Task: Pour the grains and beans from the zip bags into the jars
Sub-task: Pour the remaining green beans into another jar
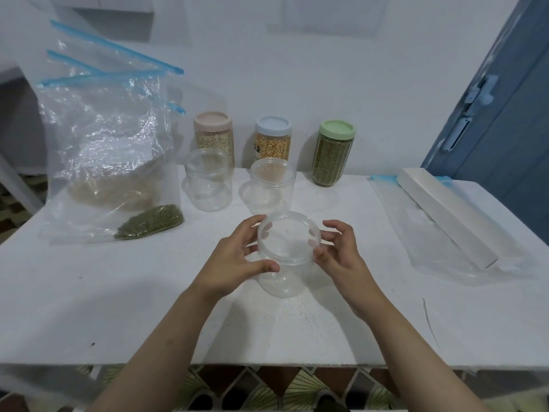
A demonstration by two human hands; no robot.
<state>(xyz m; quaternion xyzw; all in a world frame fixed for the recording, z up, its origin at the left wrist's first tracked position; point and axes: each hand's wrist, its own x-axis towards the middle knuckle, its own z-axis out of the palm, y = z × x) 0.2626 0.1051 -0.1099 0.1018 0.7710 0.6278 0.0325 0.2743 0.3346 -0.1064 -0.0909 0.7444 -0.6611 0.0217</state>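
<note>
both hands, left hand point(237, 257) and right hand point(338, 251), are cupping the empty clear jar point(286, 254) at desk point(118, 292) centre, fingers curling round its rim, steadying it for pouring; zip bags point(113, 162) are lying far left.

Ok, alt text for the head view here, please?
Both hands, left hand and right hand, hold an empty clear jar upright on a white table. Behind stand two more open jars, three lidded filled jars, and zip bags of grains at left.

Six jars point(287, 254); three zip bags point(113, 162).
</note>
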